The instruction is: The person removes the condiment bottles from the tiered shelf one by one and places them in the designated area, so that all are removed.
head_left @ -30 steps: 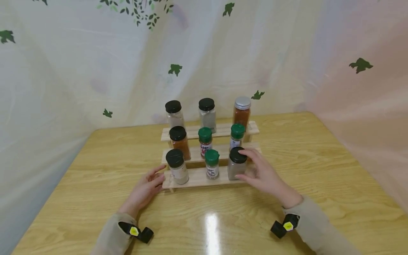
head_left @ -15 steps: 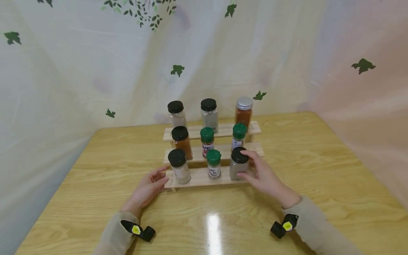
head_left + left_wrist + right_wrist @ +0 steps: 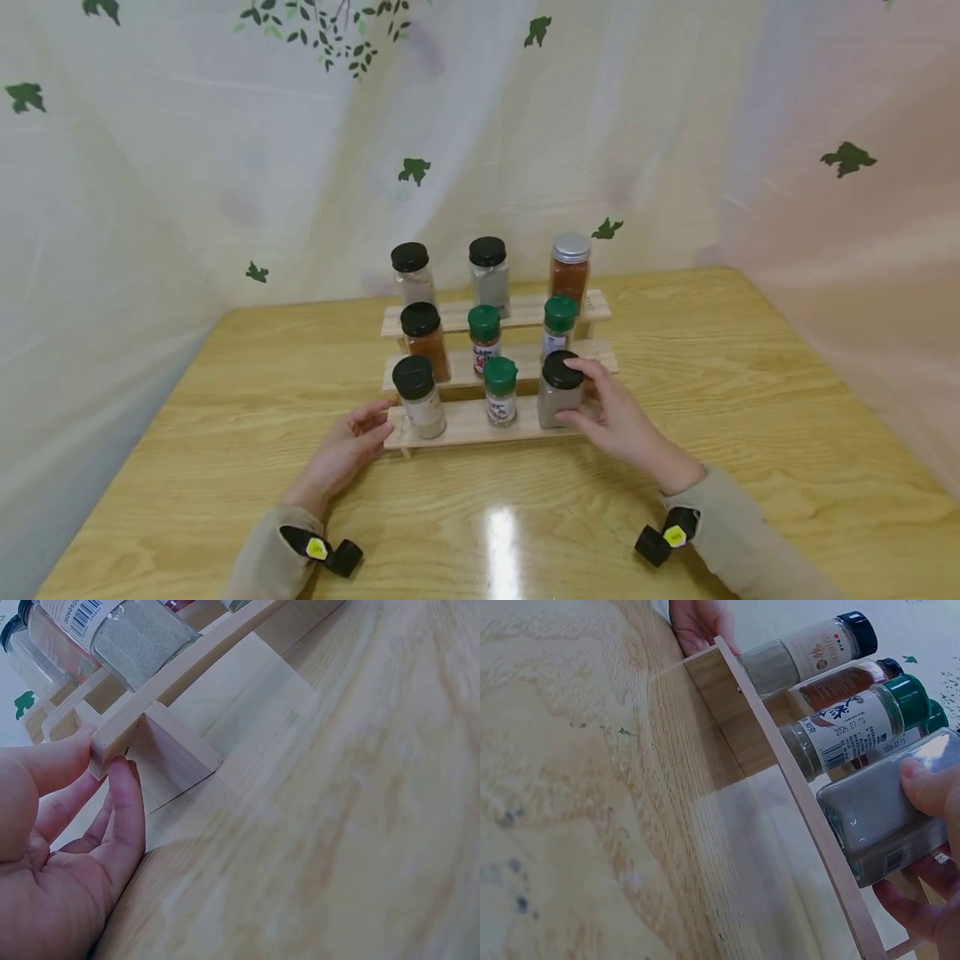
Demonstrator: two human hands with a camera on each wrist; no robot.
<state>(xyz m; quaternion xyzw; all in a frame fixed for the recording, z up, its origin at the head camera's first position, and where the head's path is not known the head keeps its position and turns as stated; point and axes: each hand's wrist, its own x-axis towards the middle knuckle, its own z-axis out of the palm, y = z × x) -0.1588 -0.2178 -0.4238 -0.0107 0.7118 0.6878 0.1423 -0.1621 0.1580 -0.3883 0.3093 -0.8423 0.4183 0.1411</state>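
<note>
A light wooden spice rack [image 3: 468, 423] with three stepped shelves stands on the table. At the left end of its lowest shelf, my left hand [image 3: 347, 448] pinches the board, thumb above and index finger underneath in the left wrist view. My right hand [image 3: 628, 427] holds a square glass spice jar [image 3: 557, 407] of grey powder with a black lid, upright at the right end of that same shelf. In the right wrist view the thumb presses one side of the jar [image 3: 881, 814]. Beside it on the shelf are a green-capped spice bottle [image 3: 501, 404] and a black-capped shaker [image 3: 424, 410].
On the middle shelf are an orange-brown jar [image 3: 427, 350] and two green-capped bottles. Two black-lidded jars and a silver-lidded red-brown jar [image 3: 568, 283] fill the top shelf. A leaf-printed cloth [image 3: 315, 167] hangs behind the wooden table [image 3: 247, 400].
</note>
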